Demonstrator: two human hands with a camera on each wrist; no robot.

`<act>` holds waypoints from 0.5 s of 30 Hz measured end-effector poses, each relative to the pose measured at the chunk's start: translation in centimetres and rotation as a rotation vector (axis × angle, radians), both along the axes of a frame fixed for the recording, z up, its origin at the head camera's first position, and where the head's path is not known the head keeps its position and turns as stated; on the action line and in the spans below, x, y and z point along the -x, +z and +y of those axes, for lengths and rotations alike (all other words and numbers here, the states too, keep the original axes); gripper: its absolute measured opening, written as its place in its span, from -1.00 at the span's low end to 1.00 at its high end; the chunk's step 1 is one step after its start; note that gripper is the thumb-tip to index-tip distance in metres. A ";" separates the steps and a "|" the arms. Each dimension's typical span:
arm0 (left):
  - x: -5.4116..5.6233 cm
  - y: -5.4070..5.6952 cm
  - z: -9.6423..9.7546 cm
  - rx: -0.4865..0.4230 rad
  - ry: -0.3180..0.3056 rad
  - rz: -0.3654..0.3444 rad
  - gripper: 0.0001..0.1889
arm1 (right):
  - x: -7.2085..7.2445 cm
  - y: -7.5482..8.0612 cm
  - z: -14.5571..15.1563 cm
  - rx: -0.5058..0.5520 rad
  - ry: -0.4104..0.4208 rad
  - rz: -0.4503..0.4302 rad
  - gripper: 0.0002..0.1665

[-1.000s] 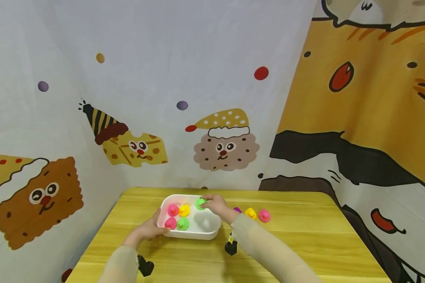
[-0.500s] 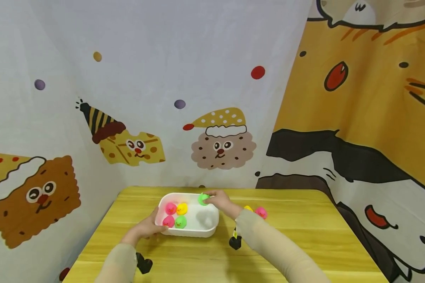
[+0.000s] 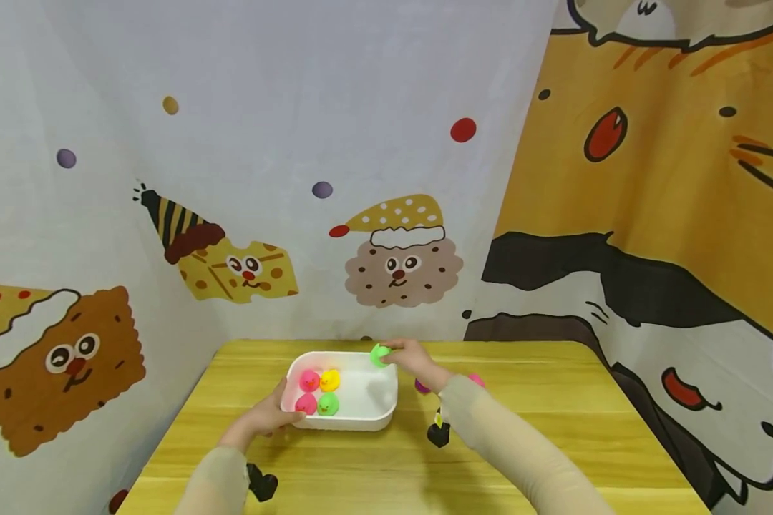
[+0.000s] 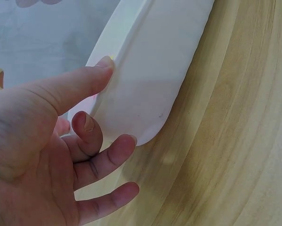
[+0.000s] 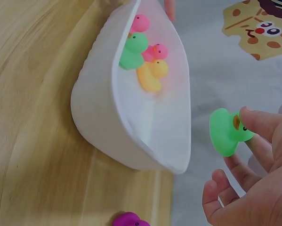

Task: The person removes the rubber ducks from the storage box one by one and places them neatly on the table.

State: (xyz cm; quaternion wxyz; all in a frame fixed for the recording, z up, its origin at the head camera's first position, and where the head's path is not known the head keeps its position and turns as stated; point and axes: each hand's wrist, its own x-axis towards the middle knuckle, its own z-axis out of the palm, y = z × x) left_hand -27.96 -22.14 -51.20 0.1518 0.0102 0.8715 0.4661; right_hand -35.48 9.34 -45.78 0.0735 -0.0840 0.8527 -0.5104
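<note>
My right hand [image 3: 414,357] pinches a green rubber duck [image 5: 224,132] by its head between thumb and fingers, in the air at the far right corner of a white plastic bin [image 3: 341,423]. My left hand [image 3: 267,413] holds the bin's left end, its thumb [image 4: 100,70] on the rim and the other fingers bent by the outer wall. Grouped in the left half of the bin are two pink ducks [image 3: 309,380], a yellow duck [image 3: 330,380] and another green duck [image 3: 328,404].
On the wooden table [image 3: 554,429], right of the bin, lie a purple duck [image 5: 129,219] and a pink duck [image 3: 476,380], both partly hidden by my right arm in the head view. A printed cloth [image 3: 386,107] hangs behind the table.
The right hand has lifted the green duck from inside the bin's far right part and moved it up and right to the corner. The left hand keeps its hold on the bin.
</note>
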 end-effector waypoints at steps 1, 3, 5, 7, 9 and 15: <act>0.0 0.0 0.1 0.003 -0.001 0.002 0.07 | 0.1 0.0 0.1 -0.002 -0.008 -0.006 -0.55; -0.2 0.0 0.2 0.000 0.007 -0.004 0.07 | 0.2 0.0 0.5 -0.003 -0.014 -0.011 -0.55; -0.3 0.0 0.2 0.000 0.016 -0.012 0.08 | 0.3 0.1 0.8 0.001 -0.012 -0.010 -0.54; -0.4 0.1 0.3 -0.004 0.019 -0.015 0.08 | 0.3 0.2 1.2 0.017 -0.010 -0.011 -0.53; -0.4 0.1 0.3 -0.003 0.016 -0.013 0.09 | 0.2 0.4 1.7 0.032 -0.004 -0.008 -0.53; -0.4 0.2 0.1 0.018 -0.006 0.002 0.13 | 0.4 0.8 3.7 0.070 0.002 -0.011 -0.55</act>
